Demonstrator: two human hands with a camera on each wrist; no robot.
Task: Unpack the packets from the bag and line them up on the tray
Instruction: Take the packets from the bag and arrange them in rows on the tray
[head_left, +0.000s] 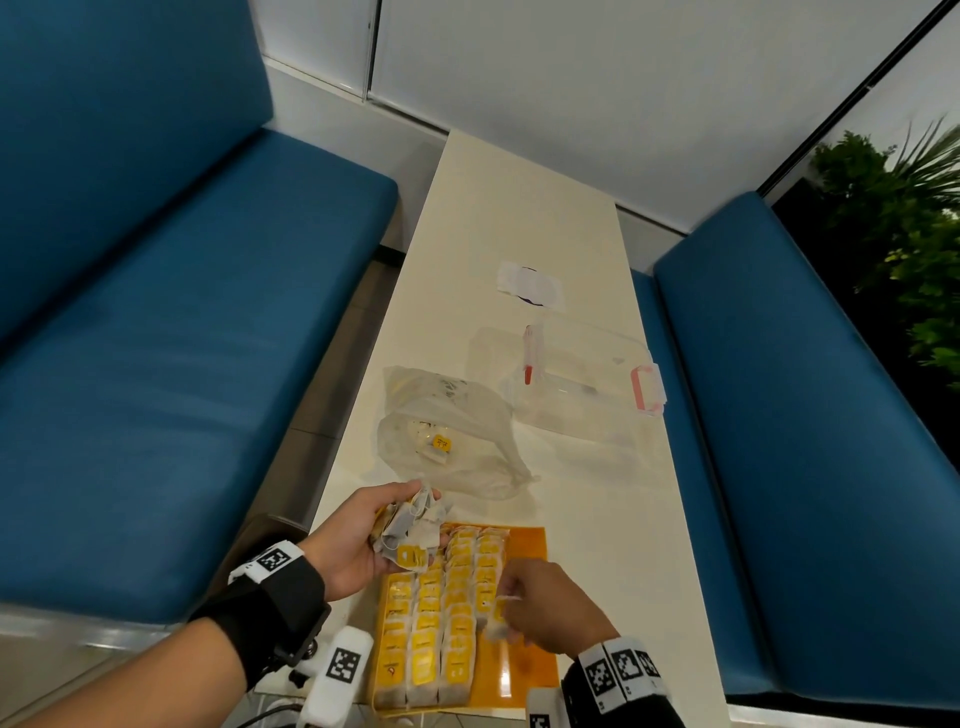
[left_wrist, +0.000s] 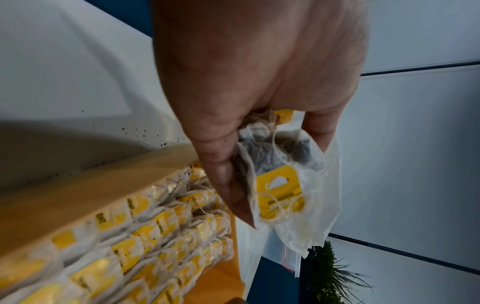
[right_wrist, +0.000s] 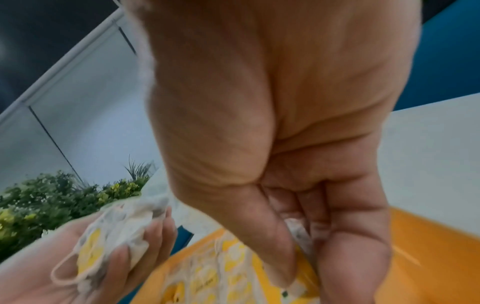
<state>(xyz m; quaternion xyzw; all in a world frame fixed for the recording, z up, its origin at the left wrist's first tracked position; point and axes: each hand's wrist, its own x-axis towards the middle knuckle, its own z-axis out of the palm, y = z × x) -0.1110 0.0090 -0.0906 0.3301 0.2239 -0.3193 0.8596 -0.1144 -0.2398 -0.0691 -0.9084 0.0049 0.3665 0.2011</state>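
An orange tray (head_left: 530, 670) lies at the table's near edge with rows of tea packets (head_left: 431, 623) with yellow tags lined up on it. My left hand (head_left: 358, 540) hovers over the tray's far left corner and grips a bunch of tea packets (left_wrist: 280, 185) with strings. My right hand (head_left: 540, 603) is over the tray's right side and pinches one tea packet (head_left: 496, 626) between thumb and fingers (right_wrist: 280, 257) just above the fourth row. The clear plastic bag (head_left: 452, 431) lies beyond the tray, with a few packets still inside.
A clear lidded box (head_left: 587, 384) with pink clasps sits beyond the bag on the right, and a white paper (head_left: 530, 286) lies farther back. Blue benches (head_left: 182, 322) flank the narrow cream table (head_left: 498, 218). A plant (head_left: 904, 244) stands at the right.
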